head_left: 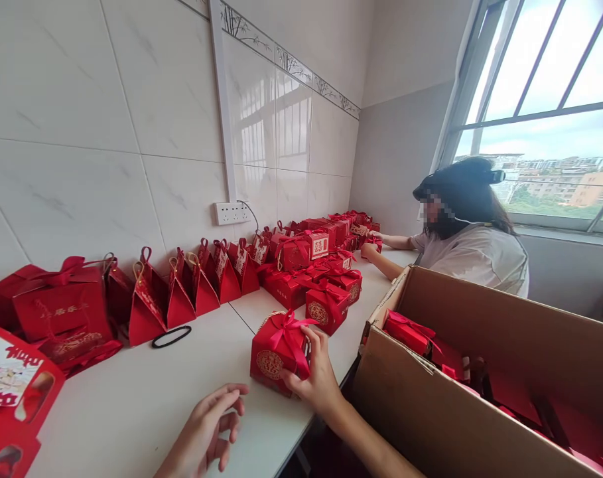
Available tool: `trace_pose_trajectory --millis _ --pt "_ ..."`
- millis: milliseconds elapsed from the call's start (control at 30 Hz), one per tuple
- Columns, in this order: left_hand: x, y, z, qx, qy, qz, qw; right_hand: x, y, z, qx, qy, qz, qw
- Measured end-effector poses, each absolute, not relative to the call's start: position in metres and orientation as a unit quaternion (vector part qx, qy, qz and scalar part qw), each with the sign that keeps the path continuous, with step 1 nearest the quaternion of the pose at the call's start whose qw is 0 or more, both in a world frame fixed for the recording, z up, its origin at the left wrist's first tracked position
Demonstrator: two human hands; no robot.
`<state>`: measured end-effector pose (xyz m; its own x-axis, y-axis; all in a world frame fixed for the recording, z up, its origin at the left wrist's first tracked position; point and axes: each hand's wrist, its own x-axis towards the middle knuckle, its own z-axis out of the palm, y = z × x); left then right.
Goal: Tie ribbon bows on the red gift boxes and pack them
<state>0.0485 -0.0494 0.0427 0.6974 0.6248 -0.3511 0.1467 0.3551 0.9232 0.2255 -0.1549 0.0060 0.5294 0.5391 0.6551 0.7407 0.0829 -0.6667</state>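
My right hand (317, 375) grips a red gift box (270, 355) by its right side, thumb in front and fingers at the top. The box has a gold round emblem, a pink ribbon bow and a twisted cord handle, and it is on or just above the white table (132, 405). To the left of it, my left hand (209, 425) hovers over the table with fingers apart and curled a little, holding nothing. Behind the held box stands another red ribboned gift box (326, 305).
Several triangular red boxes (149, 309) line the tiled wall, with a black band (172, 336) before them. More red boxes (288, 282) are stacked farther back. A cardboard carton (395, 358) holding red boxes stands at right. Beyond it, a person (473, 245) handles red boxes.
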Motion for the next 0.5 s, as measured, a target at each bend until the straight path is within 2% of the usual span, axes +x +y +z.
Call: trace_pose_trajectory --millis 167,367,500 --pt "0.044 -0.040 0.043 0.594 0.385 0.276 0.650 0.223 -0.154 0.007 -0.675 -0.466 -0.086 0.566" --pt "0.043 -0.043 0.032 0.752 0.345 0.226 0.514 0.222 -0.151 0.005 -0.683 -0.460 -0.127 0.554" --pt "0.044 -0.038 0.020 0.808 0.295 0.237 0.452 0.224 -0.150 0.003 -0.684 -0.471 -0.136 0.541"
